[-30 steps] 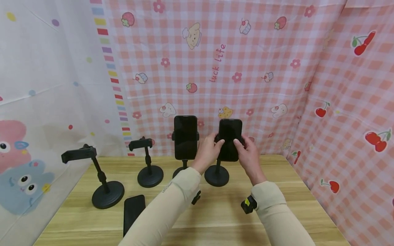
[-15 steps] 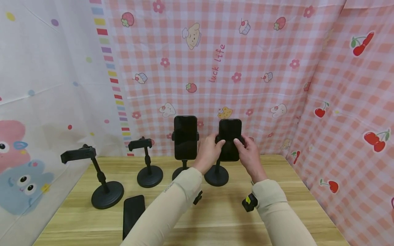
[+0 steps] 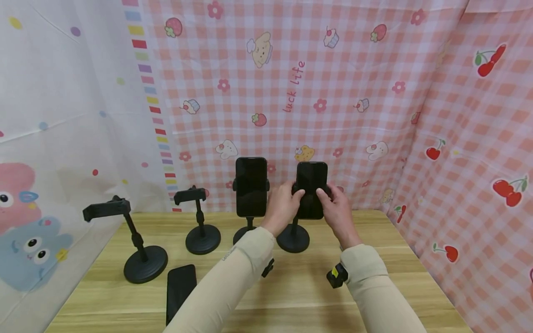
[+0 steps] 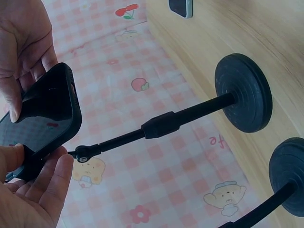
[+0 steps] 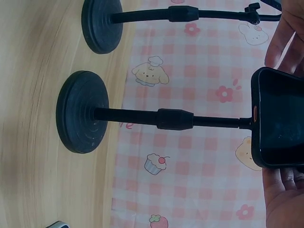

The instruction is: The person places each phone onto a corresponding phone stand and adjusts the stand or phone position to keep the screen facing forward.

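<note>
My left hand (image 3: 284, 206) and right hand (image 3: 336, 210) grip a black smartphone (image 3: 312, 178) from opposite sides, upright in a phone stand (image 3: 293, 239). Both thumbs press the front edges; the other fingers wrap behind, around the stand's clamp, mostly hidden. In the left wrist view, the left fingers (image 4: 54, 185) curl under the phone (image 4: 66, 111) near the ball joint (image 4: 83, 153). In the right wrist view, the phone's bottom edge (image 5: 256, 114) faces the camera above the pole (image 5: 142, 116), with the right hand (image 5: 287, 202) along one side.
Left of my hands, another stand carries a second smartphone (image 3: 251, 187). Two phone stands with bare clamps, a middle one (image 3: 202, 238) and a far-left one (image 3: 145, 263), stand beyond it. A black phone (image 3: 181, 289) lies on the wooden table (image 3: 291, 296). A checked curtain (image 3: 354, 60) hangs behind.
</note>
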`<state>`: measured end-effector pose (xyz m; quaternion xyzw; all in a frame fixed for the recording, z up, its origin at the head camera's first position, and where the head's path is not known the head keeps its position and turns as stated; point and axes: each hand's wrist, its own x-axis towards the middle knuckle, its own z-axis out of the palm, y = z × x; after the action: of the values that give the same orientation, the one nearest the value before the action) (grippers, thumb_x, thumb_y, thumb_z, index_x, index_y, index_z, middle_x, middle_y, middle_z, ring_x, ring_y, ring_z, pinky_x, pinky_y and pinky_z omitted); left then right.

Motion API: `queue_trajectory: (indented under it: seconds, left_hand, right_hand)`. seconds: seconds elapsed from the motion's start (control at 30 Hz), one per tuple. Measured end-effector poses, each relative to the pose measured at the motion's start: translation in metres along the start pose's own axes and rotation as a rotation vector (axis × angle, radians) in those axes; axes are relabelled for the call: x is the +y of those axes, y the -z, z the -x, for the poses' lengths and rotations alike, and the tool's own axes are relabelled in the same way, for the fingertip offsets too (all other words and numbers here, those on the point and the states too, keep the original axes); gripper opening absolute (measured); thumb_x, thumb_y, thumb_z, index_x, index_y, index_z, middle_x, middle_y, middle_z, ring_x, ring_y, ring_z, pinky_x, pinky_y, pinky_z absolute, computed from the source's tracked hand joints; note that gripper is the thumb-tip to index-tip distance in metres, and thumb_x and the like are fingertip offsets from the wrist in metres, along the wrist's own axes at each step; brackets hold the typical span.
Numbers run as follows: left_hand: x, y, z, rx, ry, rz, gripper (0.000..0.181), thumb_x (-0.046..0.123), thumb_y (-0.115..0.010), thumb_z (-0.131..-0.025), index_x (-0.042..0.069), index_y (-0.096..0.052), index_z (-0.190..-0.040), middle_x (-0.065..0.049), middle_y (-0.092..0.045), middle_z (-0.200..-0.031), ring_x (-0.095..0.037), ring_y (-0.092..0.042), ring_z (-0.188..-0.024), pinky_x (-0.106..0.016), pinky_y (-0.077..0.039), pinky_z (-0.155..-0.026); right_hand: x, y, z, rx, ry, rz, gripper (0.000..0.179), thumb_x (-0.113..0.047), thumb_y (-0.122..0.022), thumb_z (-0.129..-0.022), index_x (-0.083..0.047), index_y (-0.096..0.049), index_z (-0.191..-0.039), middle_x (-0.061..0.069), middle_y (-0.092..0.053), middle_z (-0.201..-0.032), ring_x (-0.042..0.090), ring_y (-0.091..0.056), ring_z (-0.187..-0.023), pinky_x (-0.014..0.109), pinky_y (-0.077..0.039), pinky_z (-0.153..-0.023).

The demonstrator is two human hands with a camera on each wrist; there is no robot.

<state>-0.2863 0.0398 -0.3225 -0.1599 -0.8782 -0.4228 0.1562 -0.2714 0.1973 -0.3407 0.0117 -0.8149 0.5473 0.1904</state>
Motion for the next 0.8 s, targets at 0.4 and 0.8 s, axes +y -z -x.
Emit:
queue_trajectory:
  seconds: [0.4, 0.8]
  left_hand:
    - [0.0007, 0.0002, 0.0011, 0.008, -0.007, 0.001, 0.028, 0.029, -0.064, -0.098, 0.008, -0.065, -0.116, -0.001, -0.057, -0.072, -0.019, -0.062, -0.078, -0.036, -0.052, -0.079]
    - [-0.0021, -0.0021, 0.0021, 0.011, -0.039, -0.020, 0.035, 0.029, -0.062, -0.099, 0.007, -0.061, -0.127, -0.006, -0.068, -0.092, -0.023, -0.067, -0.096, -0.047, -0.042, -0.104]
  right_hand:
    - [0.0001, -0.0015, -0.0004, 0.008, -0.009, 0.000, 0.042, -0.030, -0.055, -0.103, -0.004, -0.056, -0.135, 0.019, -0.060, -0.121, 0.032, -0.060, -0.103, 0.043, -0.049, -0.090]
    - [-0.0007, -0.0016, -0.0011, -0.006, -0.037, -0.049, 0.042, -0.031, -0.054, -0.103, -0.002, -0.057, -0.133, 0.019, -0.060, -0.116, 0.029, -0.058, -0.100, 0.028, -0.046, -0.084]
